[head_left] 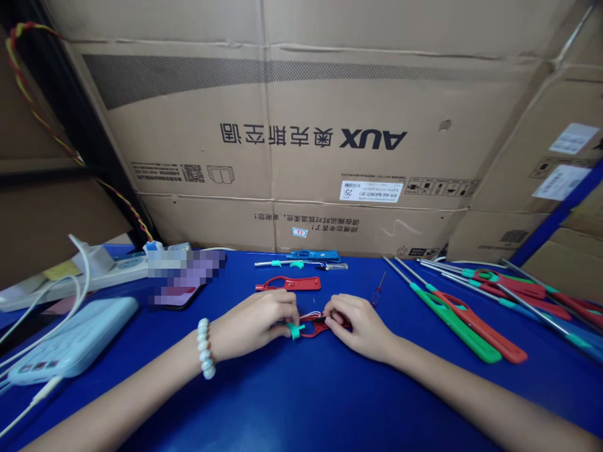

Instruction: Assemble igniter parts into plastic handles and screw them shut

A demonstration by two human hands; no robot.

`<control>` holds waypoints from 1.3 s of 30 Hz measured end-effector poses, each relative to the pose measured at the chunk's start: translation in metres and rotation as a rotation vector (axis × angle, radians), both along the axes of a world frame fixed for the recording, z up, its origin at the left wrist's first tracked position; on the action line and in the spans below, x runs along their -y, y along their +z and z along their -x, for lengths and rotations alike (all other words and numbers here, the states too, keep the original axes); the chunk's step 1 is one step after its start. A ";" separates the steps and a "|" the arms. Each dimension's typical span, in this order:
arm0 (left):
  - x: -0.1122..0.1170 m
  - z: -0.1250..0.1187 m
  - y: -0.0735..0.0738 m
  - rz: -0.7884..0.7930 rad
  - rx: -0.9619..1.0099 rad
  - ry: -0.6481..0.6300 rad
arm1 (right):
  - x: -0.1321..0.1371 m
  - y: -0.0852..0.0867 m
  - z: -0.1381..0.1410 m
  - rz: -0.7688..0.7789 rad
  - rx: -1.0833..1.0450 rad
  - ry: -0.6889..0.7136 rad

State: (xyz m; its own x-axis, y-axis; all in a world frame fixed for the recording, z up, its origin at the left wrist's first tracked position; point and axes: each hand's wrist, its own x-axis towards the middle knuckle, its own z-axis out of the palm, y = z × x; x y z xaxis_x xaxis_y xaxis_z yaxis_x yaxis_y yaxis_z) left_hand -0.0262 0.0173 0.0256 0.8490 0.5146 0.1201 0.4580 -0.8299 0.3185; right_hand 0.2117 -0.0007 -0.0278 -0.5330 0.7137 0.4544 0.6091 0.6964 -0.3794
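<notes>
My left hand (257,321) and my right hand (358,323) meet at the middle of the blue table (301,402), both gripping a small red lighter body (315,325) with a teal trigger piece (294,330) and thin white wires at its top. A pearl bracelet (206,348) circles my left wrist. Just beyond my hands lies a red lighter shell half (288,284). Farther back rest a blue shell half (315,255) and a metal tube with a teal collar (282,263).
Several finished long-nozzle lighters, green (447,312), red (480,326) and blue, lie fanned at the right. A small screwdriver (378,289) sits near my right hand. At the left are a light-blue power bank (70,342), a power strip (94,270) and cables. Cardboard boxes (301,125) wall the back.
</notes>
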 end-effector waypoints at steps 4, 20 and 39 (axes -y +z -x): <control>-0.002 -0.011 -0.003 -0.093 -0.003 0.035 | 0.000 -0.001 -0.001 0.003 0.003 0.004; -0.017 -0.025 -0.023 -0.059 0.071 0.008 | -0.002 -0.001 -0.001 0.073 -0.038 -0.004; -0.014 -0.021 -0.030 0.047 0.257 0.048 | -0.003 -0.003 -0.002 0.096 -0.042 0.004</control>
State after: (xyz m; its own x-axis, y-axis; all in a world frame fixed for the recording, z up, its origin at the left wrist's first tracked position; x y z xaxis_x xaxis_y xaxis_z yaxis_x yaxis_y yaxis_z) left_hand -0.0051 0.0308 -0.0045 0.7681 0.5635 0.3041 0.3953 -0.7909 0.4671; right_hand 0.2138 0.0027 -0.0307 -0.5178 0.7529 0.4061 0.5889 0.6581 -0.4692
